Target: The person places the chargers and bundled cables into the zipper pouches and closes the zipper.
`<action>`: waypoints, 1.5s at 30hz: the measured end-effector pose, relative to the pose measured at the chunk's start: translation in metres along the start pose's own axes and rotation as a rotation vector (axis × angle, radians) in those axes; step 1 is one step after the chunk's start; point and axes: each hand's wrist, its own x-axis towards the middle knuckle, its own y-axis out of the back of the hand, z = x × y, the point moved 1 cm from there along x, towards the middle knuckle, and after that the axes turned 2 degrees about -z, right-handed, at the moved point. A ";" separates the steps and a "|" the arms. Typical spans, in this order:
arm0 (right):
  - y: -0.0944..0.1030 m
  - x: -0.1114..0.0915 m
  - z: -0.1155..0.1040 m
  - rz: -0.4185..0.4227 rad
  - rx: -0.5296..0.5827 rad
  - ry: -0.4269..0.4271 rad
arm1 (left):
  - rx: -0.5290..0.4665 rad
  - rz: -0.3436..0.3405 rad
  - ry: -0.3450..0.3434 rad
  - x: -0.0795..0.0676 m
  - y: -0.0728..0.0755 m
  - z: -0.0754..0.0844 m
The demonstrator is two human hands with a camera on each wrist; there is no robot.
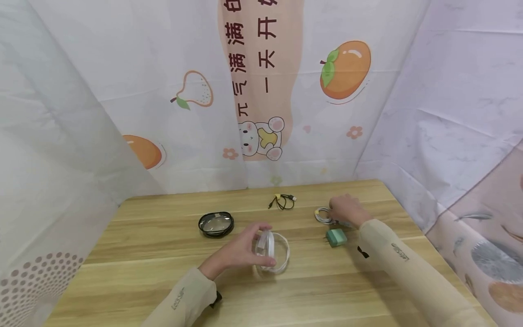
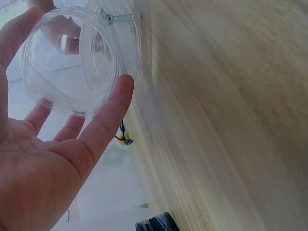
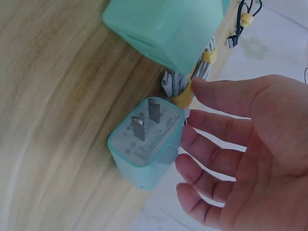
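Note:
My left hand [image 1: 244,247] grips a clear round zip case [image 2: 72,62] by its sides, thumb and fingers spread around it. Its white rim loops out to the right over the table, and a zipper pull [image 2: 122,18] shows on it. My right hand [image 1: 347,209] reaches down at the right, loosely bent, its fingertips right at the edge of a light blue plug charger [image 3: 149,144] with two metal prongs. The right thumb is close to a coiled grey cable [image 1: 323,216] with yellow ties. Just nearer stands a green plug charger [image 1: 336,237].
A black-rimmed clear zip case [image 1: 216,224] lies left of my left hand. Toward the back of the wooden table [image 1: 163,268] is a black cable [image 1: 283,202] with a yellow tie. A printed curtain [image 1: 184,150] hangs behind the table.

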 end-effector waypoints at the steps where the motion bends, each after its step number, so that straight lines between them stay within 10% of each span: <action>1: 0.000 0.001 0.000 0.003 0.004 0.016 | -0.002 0.002 0.003 -0.001 0.000 -0.001; 45: -0.016 0.016 -0.008 0.021 0.089 0.069 | -0.016 -0.019 -0.008 -0.002 0.003 0.003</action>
